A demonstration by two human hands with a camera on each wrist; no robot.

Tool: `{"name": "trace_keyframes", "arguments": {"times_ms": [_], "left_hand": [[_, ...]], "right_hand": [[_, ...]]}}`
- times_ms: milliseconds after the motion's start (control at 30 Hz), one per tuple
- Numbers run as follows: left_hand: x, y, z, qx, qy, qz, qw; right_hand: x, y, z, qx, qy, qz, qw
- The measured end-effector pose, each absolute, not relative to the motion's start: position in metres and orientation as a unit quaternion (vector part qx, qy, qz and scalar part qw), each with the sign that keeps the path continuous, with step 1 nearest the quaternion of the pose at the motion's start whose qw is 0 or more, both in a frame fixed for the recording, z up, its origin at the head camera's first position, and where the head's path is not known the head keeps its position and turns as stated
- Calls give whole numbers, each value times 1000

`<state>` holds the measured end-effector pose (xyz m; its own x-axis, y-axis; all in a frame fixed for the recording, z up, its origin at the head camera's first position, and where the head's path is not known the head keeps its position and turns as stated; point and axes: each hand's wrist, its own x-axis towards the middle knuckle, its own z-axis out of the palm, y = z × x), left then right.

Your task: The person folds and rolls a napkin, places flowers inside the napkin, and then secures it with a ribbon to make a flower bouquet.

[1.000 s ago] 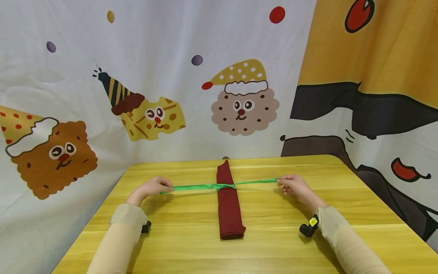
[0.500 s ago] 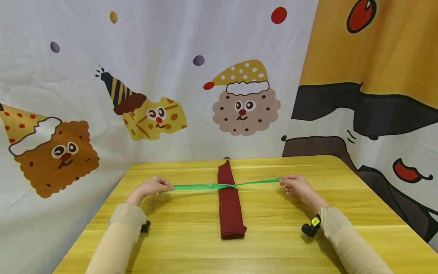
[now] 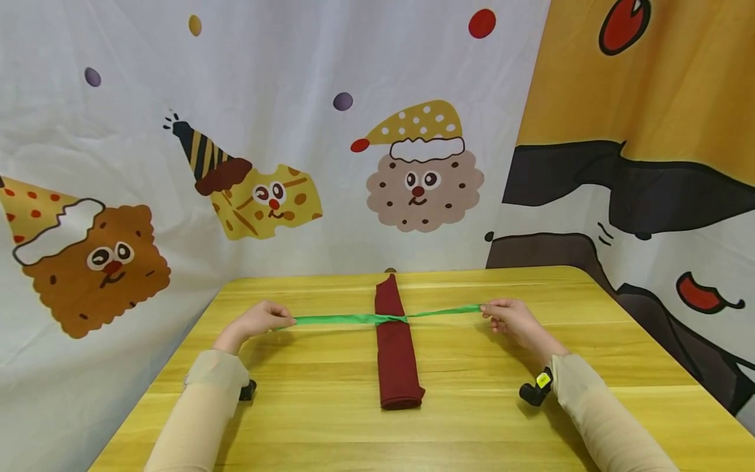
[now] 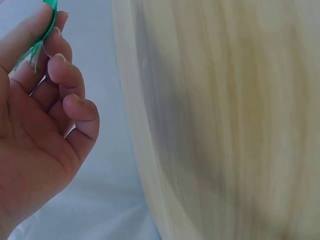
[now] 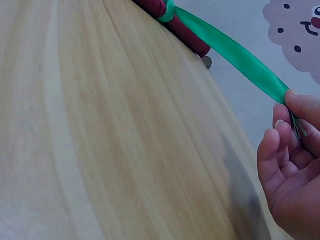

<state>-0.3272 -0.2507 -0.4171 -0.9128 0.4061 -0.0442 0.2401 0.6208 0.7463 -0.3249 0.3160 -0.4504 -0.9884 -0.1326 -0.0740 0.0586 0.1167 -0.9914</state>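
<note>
A dark red rolled cloth (image 3: 398, 367) lies lengthwise in the middle of the table. Around its upper part runs a green ribbon (image 3: 336, 319), crossed over itself on top of the roll. My left hand (image 3: 259, 319) pinches one end between thumb and fingers, and a frayed tip of ribbon (image 4: 36, 52) pokes out inside that hand. On the other side my right hand (image 3: 512, 320) pinches the opposite end, its loose threads showing below the thumb in the right wrist view. Both ribbon lengths stretch out sideways, nearly straight, from the roll.
The wooden table (image 3: 318, 432) has a rounded far edge close behind the roll. A printed curtain (image 3: 283, 78) with cartoon figures hangs behind it and along the sides. Black wrist cameras (image 3: 535, 388) sit at the cuffs, low over the tabletop.
The hands keep hold of both ribbon ends with hardly any movement; the ribbon and roll look the same. The view shifts only slightly.
</note>
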Motion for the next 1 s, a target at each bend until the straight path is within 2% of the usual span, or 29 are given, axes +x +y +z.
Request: {"name": "trace_keyframes", "arguments": {"times_ms": [733, 1000], "left_hand": [[-322, -257, -422, 181, 893, 393, 126], [-324, -263, -414, 187, 894, 386, 129]], "right_hand": [[-319, 323, -457, -13, 740, -670, 56], [-321, 321, -453, -10, 738, -674, 25]]}}
